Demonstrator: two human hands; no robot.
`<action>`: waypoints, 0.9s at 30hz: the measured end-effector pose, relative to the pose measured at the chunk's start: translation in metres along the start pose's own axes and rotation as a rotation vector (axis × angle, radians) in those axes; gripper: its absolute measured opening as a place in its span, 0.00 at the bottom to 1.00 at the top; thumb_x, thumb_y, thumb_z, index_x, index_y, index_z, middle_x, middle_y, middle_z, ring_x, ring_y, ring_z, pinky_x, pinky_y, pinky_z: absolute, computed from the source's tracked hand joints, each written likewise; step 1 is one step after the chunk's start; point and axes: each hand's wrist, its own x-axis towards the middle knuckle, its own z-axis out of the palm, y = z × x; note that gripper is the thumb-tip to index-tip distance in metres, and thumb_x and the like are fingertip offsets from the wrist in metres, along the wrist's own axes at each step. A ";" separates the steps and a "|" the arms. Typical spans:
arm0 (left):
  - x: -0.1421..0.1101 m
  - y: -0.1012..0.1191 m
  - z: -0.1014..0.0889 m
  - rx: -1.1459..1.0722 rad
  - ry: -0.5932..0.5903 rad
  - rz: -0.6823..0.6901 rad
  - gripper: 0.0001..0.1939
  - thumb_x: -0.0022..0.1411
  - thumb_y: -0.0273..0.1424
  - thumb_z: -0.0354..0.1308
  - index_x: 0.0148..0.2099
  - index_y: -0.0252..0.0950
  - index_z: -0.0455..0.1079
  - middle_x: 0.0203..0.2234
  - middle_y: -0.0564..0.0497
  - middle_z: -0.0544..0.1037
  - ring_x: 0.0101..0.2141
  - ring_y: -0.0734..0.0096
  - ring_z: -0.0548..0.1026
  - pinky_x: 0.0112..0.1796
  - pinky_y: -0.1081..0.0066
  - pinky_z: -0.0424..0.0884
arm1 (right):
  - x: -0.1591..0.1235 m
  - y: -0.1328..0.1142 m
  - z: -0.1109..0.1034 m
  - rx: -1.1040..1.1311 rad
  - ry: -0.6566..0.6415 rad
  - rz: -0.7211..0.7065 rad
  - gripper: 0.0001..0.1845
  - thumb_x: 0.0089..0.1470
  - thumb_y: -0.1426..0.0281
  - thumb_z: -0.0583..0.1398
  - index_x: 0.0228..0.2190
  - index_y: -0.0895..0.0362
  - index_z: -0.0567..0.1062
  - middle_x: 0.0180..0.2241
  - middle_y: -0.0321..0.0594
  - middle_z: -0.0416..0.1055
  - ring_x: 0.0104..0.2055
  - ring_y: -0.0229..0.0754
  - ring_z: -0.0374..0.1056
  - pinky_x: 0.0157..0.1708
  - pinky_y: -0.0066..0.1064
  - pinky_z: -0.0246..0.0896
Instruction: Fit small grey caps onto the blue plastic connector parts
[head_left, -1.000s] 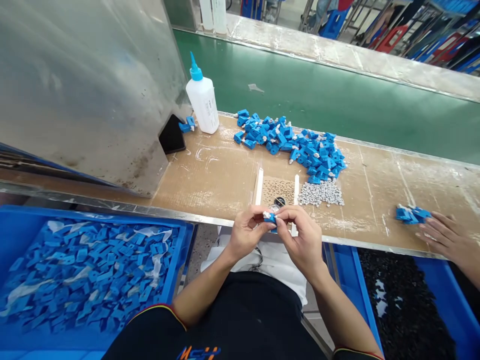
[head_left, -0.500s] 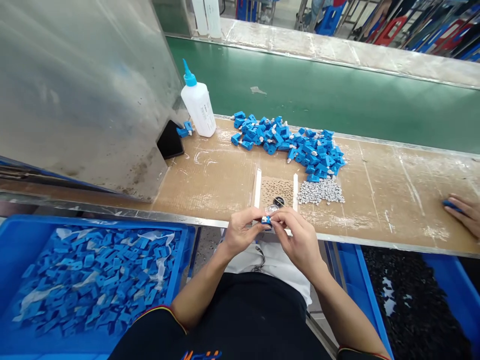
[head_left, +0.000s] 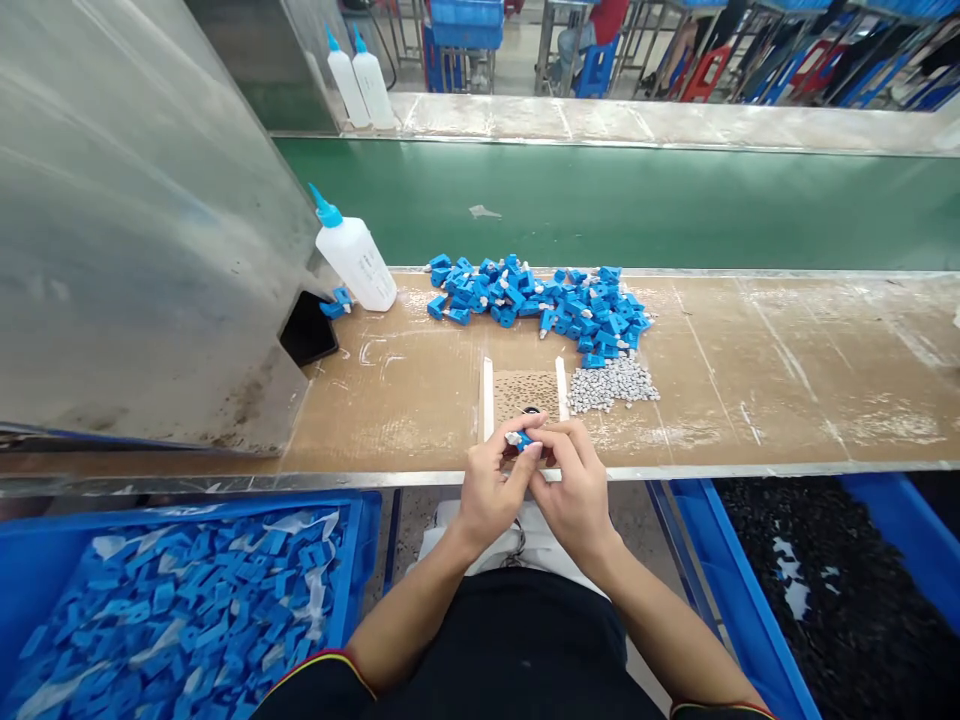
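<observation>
Between my two hands, just over the bench's front edge, is a small blue plastic part with a whitish piece at its left end. My left hand pinches it between thumb and fingers. Fingers of my right hand are closed on its right side, covering much of it. Right behind my fingertips lies a dark round thing, mostly hidden, on a perforated brown patch between two white strips. Beyond the hands stretches a heap of blue plastic parts, beside a pile of small grey pieces.
A white bottle with a blue nozzle stands at the left by a metal panel and a black object. Blue bins hold blue parts and black pieces. A green belt runs behind the bench.
The blue part has turned in my fingers, its whitish end now pointing left. A co-worker's hand at the right, earlier on blue parts, has left the view. My view has shifted.
</observation>
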 end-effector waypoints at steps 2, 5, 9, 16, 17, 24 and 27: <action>0.005 0.004 0.002 -0.030 -0.045 0.009 0.17 0.70 0.40 0.57 0.54 0.35 0.74 0.48 0.41 0.82 0.44 0.61 0.83 0.44 0.67 0.80 | 0.003 -0.002 0.000 -0.031 0.041 0.005 0.07 0.61 0.74 0.58 0.41 0.53 0.74 0.35 0.40 0.69 0.34 0.40 0.70 0.31 0.30 0.69; 0.013 0.007 0.000 -0.023 -0.072 0.018 0.17 0.70 0.40 0.56 0.53 0.34 0.74 0.48 0.40 0.82 0.44 0.61 0.82 0.45 0.68 0.79 | 0.008 -0.003 0.002 -0.042 0.063 0.014 0.06 0.61 0.74 0.57 0.39 0.53 0.74 0.33 0.39 0.68 0.33 0.39 0.69 0.31 0.30 0.68; 0.044 0.005 -0.009 0.064 -0.347 0.007 0.20 0.68 0.38 0.59 0.58 0.36 0.72 0.46 0.41 0.83 0.43 0.61 0.82 0.45 0.66 0.78 | 0.011 0.021 -0.009 -0.059 0.033 0.029 0.05 0.63 0.71 0.57 0.40 0.53 0.74 0.36 0.40 0.70 0.36 0.41 0.70 0.32 0.31 0.67; 0.158 -0.022 0.033 0.641 -0.495 0.317 0.06 0.66 0.27 0.57 0.40 0.38 0.76 0.39 0.45 0.81 0.41 0.60 0.79 0.44 0.61 0.73 | 0.025 0.179 -0.140 -0.661 0.151 0.321 0.06 0.57 0.68 0.60 0.33 0.57 0.76 0.33 0.48 0.71 0.36 0.51 0.68 0.36 0.44 0.61; 0.168 -0.027 0.046 0.728 -0.532 0.349 0.05 0.65 0.26 0.58 0.38 0.38 0.75 0.38 0.46 0.80 0.40 0.60 0.78 0.44 0.62 0.72 | 0.028 0.202 -0.164 -0.742 0.177 0.374 0.06 0.56 0.68 0.60 0.31 0.57 0.75 0.31 0.49 0.70 0.36 0.52 0.68 0.37 0.45 0.59; 0.178 -0.031 0.096 1.063 -0.654 0.308 0.14 0.63 0.14 0.47 0.41 0.31 0.71 0.35 0.43 0.74 0.35 0.60 0.76 0.38 0.65 0.70 | 0.035 0.222 -0.196 -0.854 0.162 0.414 0.11 0.56 0.63 0.60 0.31 0.59 0.76 0.36 0.58 0.72 0.44 0.57 0.68 0.41 0.48 0.58; 0.176 -0.023 0.085 1.009 -0.630 0.318 0.17 0.60 0.12 0.47 0.44 0.29 0.71 0.38 0.41 0.73 0.34 0.63 0.74 0.38 0.64 0.69 | 0.023 0.180 -0.141 -0.548 -0.108 0.306 0.11 0.59 0.62 0.57 0.31 0.55 0.74 0.30 0.45 0.72 0.33 0.47 0.68 0.35 0.40 0.63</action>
